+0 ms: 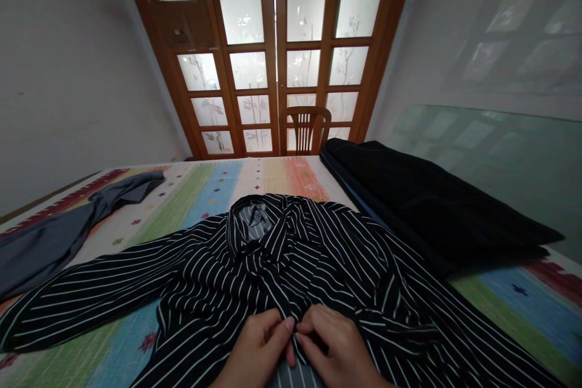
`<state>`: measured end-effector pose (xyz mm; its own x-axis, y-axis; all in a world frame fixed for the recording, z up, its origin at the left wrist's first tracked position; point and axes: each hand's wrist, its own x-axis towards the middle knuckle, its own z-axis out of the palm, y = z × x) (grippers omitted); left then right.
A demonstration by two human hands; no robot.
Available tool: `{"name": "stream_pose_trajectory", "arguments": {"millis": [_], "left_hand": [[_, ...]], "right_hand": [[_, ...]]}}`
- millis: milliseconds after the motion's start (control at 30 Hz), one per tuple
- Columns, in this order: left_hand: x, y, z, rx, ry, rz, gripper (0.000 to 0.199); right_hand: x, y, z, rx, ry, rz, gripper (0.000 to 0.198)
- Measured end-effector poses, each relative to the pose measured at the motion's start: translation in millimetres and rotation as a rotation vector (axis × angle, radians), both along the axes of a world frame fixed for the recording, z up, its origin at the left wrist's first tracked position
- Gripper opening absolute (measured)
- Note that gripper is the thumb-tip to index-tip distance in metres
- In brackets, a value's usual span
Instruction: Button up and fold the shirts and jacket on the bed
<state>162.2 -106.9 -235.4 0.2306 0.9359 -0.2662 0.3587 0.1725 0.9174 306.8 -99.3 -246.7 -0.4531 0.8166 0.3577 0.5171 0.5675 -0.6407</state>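
Note:
A black shirt with white stripes (pixel 204 279) lies spread and wrinkled before me, its collar pointing away and its sleeves out to both sides. My left hand (pixel 259 345) is closed on the shirt's front edge, low on the middle. Close beside it, my right hand (pixel 334 342) pinches the same front opening, thumb and fingers together. The fingertips of both hands nearly meet there. Any button between them is hidden or too small to make out. Below the hands, the paler inside of the shirt shows.
Dark folded clothes (pixel 409 194) are stacked at the right. A grey garment (pixel 77 224) lies at the left. Beneath everything is a colourful striped cloth (pixel 177 200). Beyond the far edge stand a wooden chair (pixel 305 111) and glass-paned wooden doors (pixel 274 103).

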Motion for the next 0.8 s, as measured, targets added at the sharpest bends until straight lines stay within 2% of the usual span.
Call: {"name": "stream_pose_trajectory", "arguments": {"millis": [133, 433, 533, 600, 700, 800], "left_hand": [[0, 0, 1.7, 0.084, 0.088, -0.006, 0.045], [-1, 1, 1.6, 0.046, 0.024, 0.017, 0.041], [-2, 0, 2.1, 0.064, 0.036, 0.006, 0.041], [-2, 0, 3.5, 0.087, 0.057, -0.001, 0.042], [-3, -1, 5.8, 0.134, 0.095, -0.015, 0.044], [-3, -2, 6.3, 0.168, 0.111, -0.018, 0.045]], "right_hand": [[-1, 0, 5, 0.04, -0.008, -0.014, 0.012], [-2, 3, 8, -0.175, 0.079, -0.045, 0.011], [-1, 4, 10, -0.227, 0.09, -0.041, 0.005], [-1, 5, 11, -0.247, 0.096, -0.04, 0.008], [0, 5, 11, -0.24, 0.087, -0.038, 0.01], [-1, 4, 8, -0.164, 0.051, -0.012, 0.013]]}}
